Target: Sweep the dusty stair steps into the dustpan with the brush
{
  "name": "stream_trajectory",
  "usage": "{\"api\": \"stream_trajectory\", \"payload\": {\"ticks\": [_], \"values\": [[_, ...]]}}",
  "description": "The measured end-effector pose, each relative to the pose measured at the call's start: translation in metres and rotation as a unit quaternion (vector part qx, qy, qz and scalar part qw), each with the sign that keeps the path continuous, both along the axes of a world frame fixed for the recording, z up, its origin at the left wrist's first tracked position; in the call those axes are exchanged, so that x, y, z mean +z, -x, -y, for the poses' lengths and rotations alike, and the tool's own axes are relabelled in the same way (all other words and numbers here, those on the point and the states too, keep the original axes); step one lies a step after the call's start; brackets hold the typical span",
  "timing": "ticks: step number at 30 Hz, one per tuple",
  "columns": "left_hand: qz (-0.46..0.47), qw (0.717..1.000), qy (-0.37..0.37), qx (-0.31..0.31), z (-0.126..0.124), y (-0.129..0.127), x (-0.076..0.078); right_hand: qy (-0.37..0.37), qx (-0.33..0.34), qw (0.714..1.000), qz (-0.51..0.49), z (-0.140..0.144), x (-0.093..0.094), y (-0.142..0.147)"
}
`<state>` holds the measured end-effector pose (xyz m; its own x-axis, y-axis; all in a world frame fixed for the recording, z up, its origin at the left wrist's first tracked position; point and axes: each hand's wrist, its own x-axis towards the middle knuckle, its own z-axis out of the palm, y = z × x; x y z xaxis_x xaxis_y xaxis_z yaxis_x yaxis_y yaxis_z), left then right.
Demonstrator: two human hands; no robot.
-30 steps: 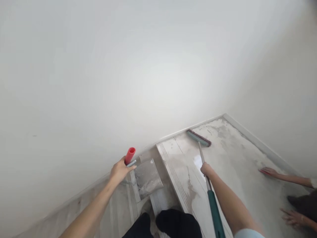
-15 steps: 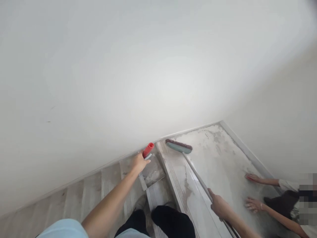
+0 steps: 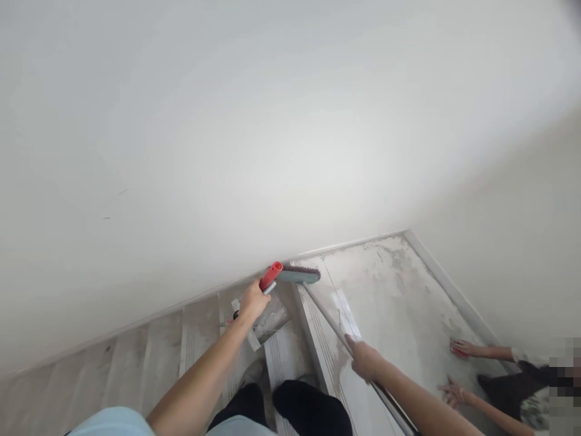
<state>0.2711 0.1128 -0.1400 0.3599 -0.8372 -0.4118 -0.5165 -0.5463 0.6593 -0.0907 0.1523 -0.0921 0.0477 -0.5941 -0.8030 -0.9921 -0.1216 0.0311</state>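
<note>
Left hand (image 3: pixel 252 301) grips red-handled dustpan (image 3: pixel 267 321) on stair tread; right hand (image 3: pixel 363 362) closed around broom (image 3: pixel 299 276) shaft, head at landing edge. Best kept: pan lip flat, short strokes.

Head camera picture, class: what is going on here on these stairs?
A person stands on a dusty tiled staircase by a white wall. Their left hand holds the red-tipped handle of a dustpan set on a step. Their right hand holds the broom pole, with the broom head at the landing's edge beside the wall, near the red tip. On the landing, another person's hands press flat on the floor.
</note>
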Motion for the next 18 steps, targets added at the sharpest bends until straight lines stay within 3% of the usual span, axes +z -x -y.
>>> {"api": "stream_trajectory", "payload": {"ticks": [3, 7, 10, 12, 15, 18], "values": [[-0.007, 1.0, -0.006, 0.004, -0.004, -0.003, 0.002, -0.005, -0.049, 0.999, -0.005, -0.016, 0.018, 0.03], [-0.014, 1.0, -0.008, 0.012, -0.01, -0.008, 0.004, 0.026, -0.133, 0.99, -0.025, 0.01, 0.015, 0.059], [-0.014, 1.0, -0.008, 0.017, -0.013, -0.011, 0.007, 0.048, -0.149, 0.987, -0.034, 0.035, -0.007, 0.044], [-0.012, 1.0, -0.008, 0.018, -0.015, -0.013, 0.01, 0.06, -0.117, 0.99, -0.044, 0.038, -0.023, 0.02], [-0.009, 1.0, -0.007, 0.016, -0.015, -0.016, 0.014, 0.041, -0.05, 0.997, -0.033, 0.019, -0.035, -0.011], [-0.009, 1.0, -0.009, 0.019, -0.015, -0.019, 0.019, 0.021, -0.007, 1.0, -0.002, -0.012, -0.023, -0.014]]}}
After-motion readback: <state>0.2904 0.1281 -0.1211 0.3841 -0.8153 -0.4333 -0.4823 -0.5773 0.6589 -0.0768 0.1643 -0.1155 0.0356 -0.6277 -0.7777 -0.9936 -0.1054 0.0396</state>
